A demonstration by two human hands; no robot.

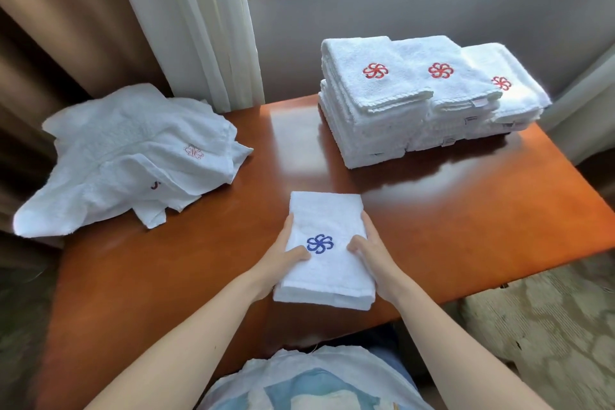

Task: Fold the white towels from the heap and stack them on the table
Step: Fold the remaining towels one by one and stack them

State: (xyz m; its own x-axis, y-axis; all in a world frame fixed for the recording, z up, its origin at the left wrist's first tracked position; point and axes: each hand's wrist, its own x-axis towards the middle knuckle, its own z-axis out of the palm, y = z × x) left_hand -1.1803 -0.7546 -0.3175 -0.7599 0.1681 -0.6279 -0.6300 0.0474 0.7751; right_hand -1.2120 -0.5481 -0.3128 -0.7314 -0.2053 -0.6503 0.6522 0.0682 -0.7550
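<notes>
Pressure is mattering: left hand and right hand are pinching the folded blue-emblem towel sidewise, apparently readying its lift toward the towel stacks at 1 o'clock.

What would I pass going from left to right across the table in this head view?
A heap of unfolded white towels → left hand → folded towel with the blue emblem → right hand → stacks of folded towels with red emblems.
</notes>
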